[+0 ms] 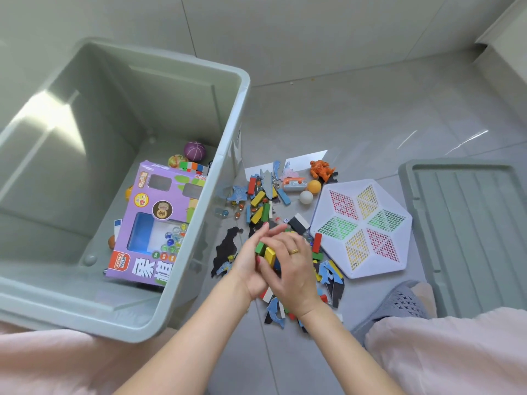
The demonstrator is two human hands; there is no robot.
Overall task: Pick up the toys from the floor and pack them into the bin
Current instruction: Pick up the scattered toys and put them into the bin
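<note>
Both hands are cupped together over the pile — the left hand (251,269) and right hand (291,266) clasping a fistful of coloured wooden blocks (268,253). Gathering step, I'd say; next they must swing left and drop them into the grey bin (199,238).

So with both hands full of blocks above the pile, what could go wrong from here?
1. The hands cup several loose blocks together; one could slip out on the way to the bin.
2. Marbles lie loose on the smooth floor beside the bin and could roll off if knocked.
3. The white ball and orange ball could roll too.
</note>
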